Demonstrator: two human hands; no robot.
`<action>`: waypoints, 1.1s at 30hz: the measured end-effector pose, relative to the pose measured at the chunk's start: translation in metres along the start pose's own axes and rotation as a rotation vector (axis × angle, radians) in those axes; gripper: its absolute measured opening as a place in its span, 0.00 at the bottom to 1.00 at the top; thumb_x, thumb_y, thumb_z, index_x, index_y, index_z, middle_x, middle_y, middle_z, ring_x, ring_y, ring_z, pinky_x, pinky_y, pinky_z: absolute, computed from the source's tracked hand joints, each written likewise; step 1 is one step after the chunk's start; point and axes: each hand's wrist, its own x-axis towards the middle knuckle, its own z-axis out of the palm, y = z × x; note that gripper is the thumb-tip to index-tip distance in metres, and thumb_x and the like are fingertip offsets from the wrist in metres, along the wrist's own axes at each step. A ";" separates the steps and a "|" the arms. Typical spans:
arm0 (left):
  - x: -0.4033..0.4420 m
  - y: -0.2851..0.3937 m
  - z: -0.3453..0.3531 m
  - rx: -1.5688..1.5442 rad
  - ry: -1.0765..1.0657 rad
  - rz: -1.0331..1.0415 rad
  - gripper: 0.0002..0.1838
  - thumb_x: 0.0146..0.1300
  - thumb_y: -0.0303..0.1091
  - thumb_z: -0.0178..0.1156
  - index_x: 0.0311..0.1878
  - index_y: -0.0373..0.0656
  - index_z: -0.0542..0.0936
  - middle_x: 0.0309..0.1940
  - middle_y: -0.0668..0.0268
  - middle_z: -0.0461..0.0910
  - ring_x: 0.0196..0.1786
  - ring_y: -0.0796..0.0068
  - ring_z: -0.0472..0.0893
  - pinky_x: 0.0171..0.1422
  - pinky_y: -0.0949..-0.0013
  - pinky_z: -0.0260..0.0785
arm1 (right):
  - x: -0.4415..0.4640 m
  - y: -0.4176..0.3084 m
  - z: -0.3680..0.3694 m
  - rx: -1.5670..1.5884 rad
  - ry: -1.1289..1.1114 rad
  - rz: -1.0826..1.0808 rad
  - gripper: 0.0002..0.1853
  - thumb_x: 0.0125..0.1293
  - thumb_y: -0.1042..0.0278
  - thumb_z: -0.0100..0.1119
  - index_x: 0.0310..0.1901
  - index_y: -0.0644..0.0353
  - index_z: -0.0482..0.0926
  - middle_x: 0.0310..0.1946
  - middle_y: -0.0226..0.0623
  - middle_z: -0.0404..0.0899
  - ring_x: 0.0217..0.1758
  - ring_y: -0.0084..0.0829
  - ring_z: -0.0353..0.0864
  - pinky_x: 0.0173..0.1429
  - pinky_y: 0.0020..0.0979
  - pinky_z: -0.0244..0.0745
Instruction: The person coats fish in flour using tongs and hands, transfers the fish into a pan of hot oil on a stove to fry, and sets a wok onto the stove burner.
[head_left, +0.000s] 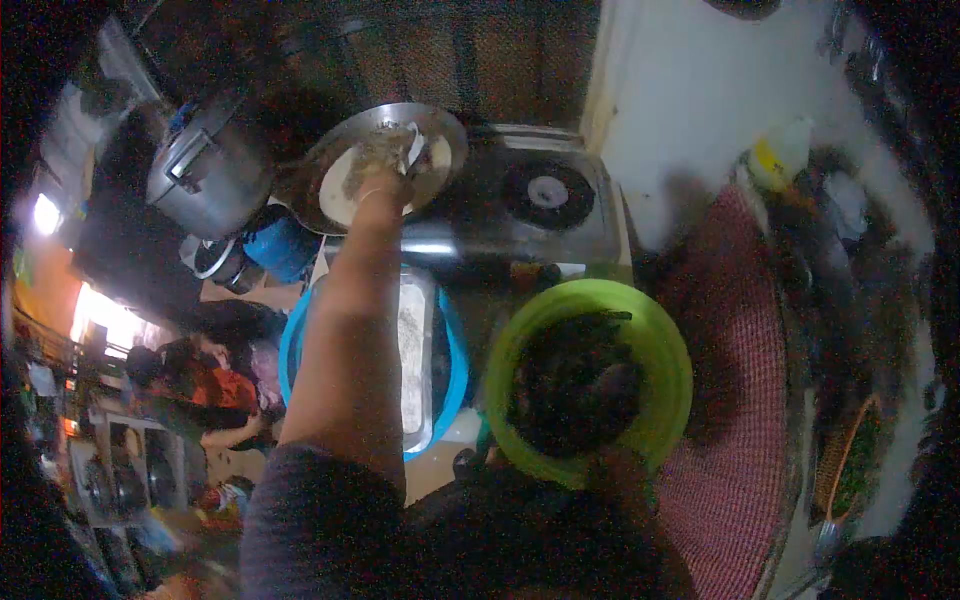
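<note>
Reaching over the pan [452,142]: the left hand [386,182], its grip too blurred to tell.
Nearer than the pan, the green basin [674,375] is set, presumably for easy reach.

A metal pan [453,140] sits on the stove [470,205]; a lime-green basin [678,385] holds dark contents [575,390].

Left hand [390,178] far out ahead

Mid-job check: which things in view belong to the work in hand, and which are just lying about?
Likely in use:
left hand, reaching over the pan
stove, under the pan
perhaps the metal tray and green basin, both nearby

Apparently just lying about:
metal pot
blue container
basket of greens
</note>
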 end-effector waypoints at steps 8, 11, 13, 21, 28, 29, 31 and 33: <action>-0.008 -0.033 -0.026 -0.177 -0.009 0.226 0.14 0.62 0.40 0.62 0.47 0.45 0.80 0.38 0.62 0.75 0.39 0.69 0.73 0.43 0.68 0.64 | -0.008 0.029 0.010 -0.138 0.042 -0.083 0.26 0.62 0.56 0.58 0.61 0.55 0.72 0.55 0.51 0.75 0.57 0.52 0.75 0.60 0.52 0.71; -0.042 -0.039 -0.054 -0.320 -0.083 0.235 0.11 0.64 0.40 0.63 0.43 0.45 0.79 0.31 0.67 0.74 0.30 0.75 0.71 0.33 0.71 0.61 | -0.022 0.005 -0.018 -0.179 0.031 -0.121 0.25 0.61 0.58 0.59 0.60 0.57 0.72 0.54 0.52 0.75 0.56 0.51 0.76 0.57 0.51 0.73; -0.080 -0.045 -0.072 -0.479 -0.144 0.193 0.09 0.65 0.40 0.63 0.41 0.45 0.79 0.26 0.71 0.72 0.24 0.79 0.70 0.26 0.74 0.60 | -0.011 -0.026 -0.051 -0.179 0.092 -0.222 0.22 0.60 0.59 0.61 0.55 0.57 0.74 0.50 0.50 0.77 0.53 0.51 0.77 0.53 0.51 0.74; -0.334 0.004 -0.121 -0.710 -0.440 -0.107 0.12 0.65 0.38 0.64 0.42 0.41 0.79 0.26 0.70 0.76 0.22 0.81 0.74 0.24 0.74 0.65 | 0.000 -0.036 -0.059 -0.119 0.195 -0.219 0.16 0.59 0.58 0.62 0.47 0.55 0.76 0.31 0.46 0.79 0.36 0.53 0.80 0.39 0.52 0.76; -0.425 0.013 -0.074 -0.605 -0.772 -0.238 0.12 0.62 0.33 0.65 0.44 0.38 0.78 0.25 0.65 0.78 0.19 0.78 0.73 0.20 0.72 0.64 | 0.032 -0.035 -0.085 0.249 0.470 -0.177 0.22 0.60 0.65 0.60 0.57 0.53 0.75 0.40 0.48 0.78 0.42 0.54 0.80 0.46 0.52 0.76; -0.426 0.012 -0.074 -0.555 -0.822 -0.235 0.12 0.62 0.34 0.65 0.45 0.38 0.78 0.25 0.65 0.78 0.18 0.78 0.73 0.20 0.72 0.64 | 0.046 -0.036 -0.093 0.172 0.540 -0.218 0.21 0.60 0.67 0.59 0.57 0.53 0.76 0.41 0.49 0.77 0.43 0.54 0.79 0.46 0.52 0.76; -0.435 0.021 -0.081 -0.541 -0.795 -0.178 0.16 0.62 0.36 0.66 0.48 0.37 0.78 0.27 0.65 0.79 0.19 0.79 0.74 0.21 0.72 0.65 | 0.093 -0.021 -0.085 -0.097 0.672 -0.254 0.21 0.62 0.71 0.56 0.58 0.52 0.76 0.43 0.50 0.76 0.44 0.53 0.79 0.46 0.50 0.76; -0.436 0.007 -0.069 -0.567 -0.826 -0.183 0.17 0.62 0.37 0.66 0.50 0.37 0.78 0.28 0.65 0.79 0.19 0.79 0.74 0.21 0.73 0.65 | 0.116 -0.010 -0.085 -0.314 0.679 -0.318 0.19 0.63 0.73 0.54 0.57 0.53 0.77 0.44 0.50 0.75 0.44 0.52 0.79 0.45 0.48 0.77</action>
